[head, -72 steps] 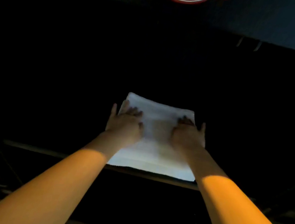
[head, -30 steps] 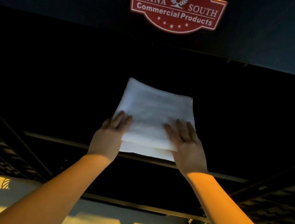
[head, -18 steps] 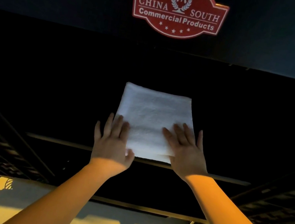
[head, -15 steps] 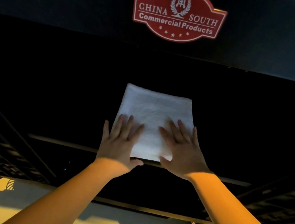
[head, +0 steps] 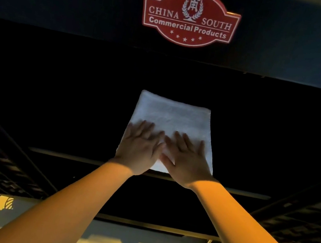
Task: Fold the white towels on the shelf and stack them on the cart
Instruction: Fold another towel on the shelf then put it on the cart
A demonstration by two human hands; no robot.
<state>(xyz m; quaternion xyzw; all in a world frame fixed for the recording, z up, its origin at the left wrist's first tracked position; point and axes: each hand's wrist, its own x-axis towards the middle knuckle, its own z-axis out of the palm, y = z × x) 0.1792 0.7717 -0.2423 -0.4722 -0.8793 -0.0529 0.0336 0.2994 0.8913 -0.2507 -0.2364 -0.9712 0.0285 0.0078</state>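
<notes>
Both the left hand (head: 139, 149) and right hand (head: 186, 160) lie flat, fingers spread, pressing side by side on the folded white towel (head: 172, 117) on the dark cart (head: 52, 103).

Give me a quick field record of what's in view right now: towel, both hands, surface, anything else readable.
towel: white folded terry towel, lying flat, near edge by the shelf's front rail
left hand: fingers straight, pressing flat on the towel's near left part
right hand: fingers spread, pressing flat on its near right part
surface: dark shelf, detail lost in shadow
sign: red plaque reading "CHINA SOUTH Commercial Products", above the shelf
other towels: none visible
</notes>
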